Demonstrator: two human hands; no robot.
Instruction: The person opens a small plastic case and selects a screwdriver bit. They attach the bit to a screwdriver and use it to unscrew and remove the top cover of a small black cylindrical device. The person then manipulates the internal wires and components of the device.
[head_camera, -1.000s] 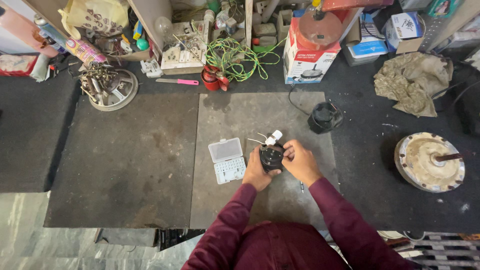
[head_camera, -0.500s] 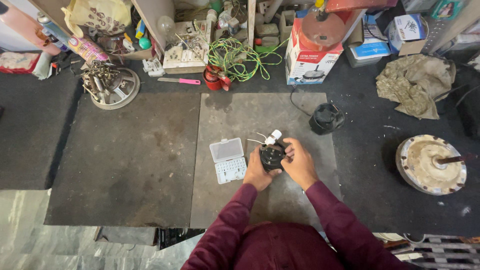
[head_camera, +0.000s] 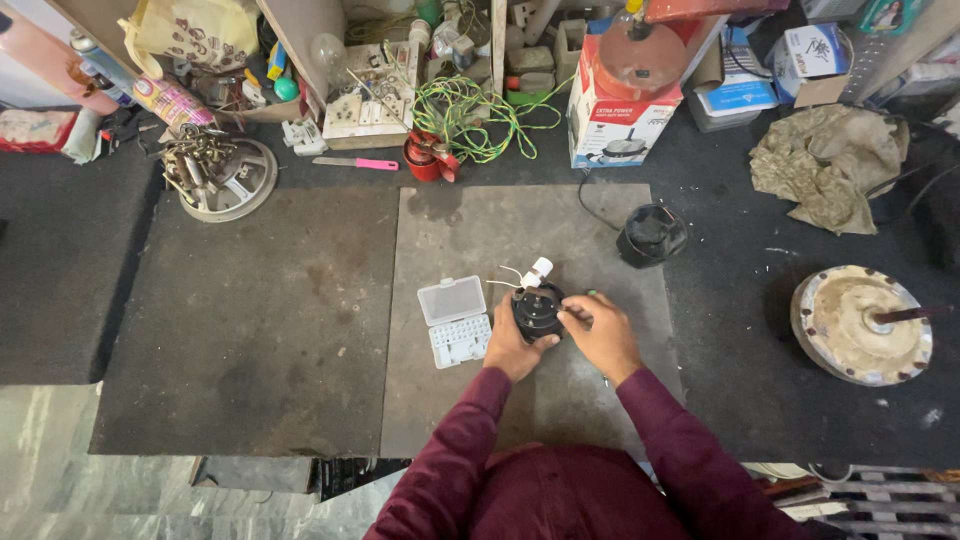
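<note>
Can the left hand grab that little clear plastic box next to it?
Probably yes. The clear plastic box lies open on the mat just to the left of the left hand, with nothing between them. But that hand is now holding the small black round part, so it would need to let go first.

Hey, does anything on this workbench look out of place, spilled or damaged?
Nothing looks spilled or broken. Both hands, left hand and right hand, hold a small round black part with loose white wires. The open clear plastic parts box lies beside it. A tangled green wire and crumpled tan cloth are merely untidy.
</note>
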